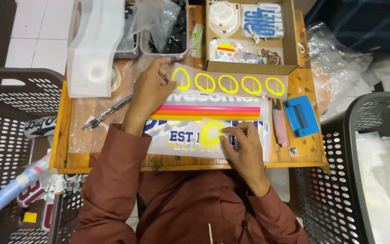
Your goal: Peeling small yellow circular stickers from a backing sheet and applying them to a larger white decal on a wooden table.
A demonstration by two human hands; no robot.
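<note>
Yellow ring shapes, glossy and printed on clear film, are what both hands work with at a small wooden table (64,135). One loose film piece with a single yellow ring (211,133) lies on top of a large printed transfer sheet (204,118), which sits at the centre of the table. The right hand (244,149) rests flat over the near edge of that sheet, fingers spread and relaxed, fingertips pressing the loose piece's right side rather than pinching it. The left hand (149,92) lies at the sheet's far left corner, fingers extended, its tips touching the end of a long strip of five yellow rings (229,84); it closes on nothing that I can see.

As I judge it, lining the small piece up well calls for light, even fingertip pressure while the other hand keeps the slippery film from sliding.

The sheet looks smooth and shiny, with pink, orange and yellow bands across it and blue lettering below. Right of the sheet lie pink-handled snips (278,122) and a blue plastic hole punch (300,115). Left of it rests a pen (107,112). Beyond the sheet stands an open cardboard box (249,68) of stickers, and a clear tub of small black parts (170,34). Dark perforated plastic baskets (5,113) flank the table.
</note>
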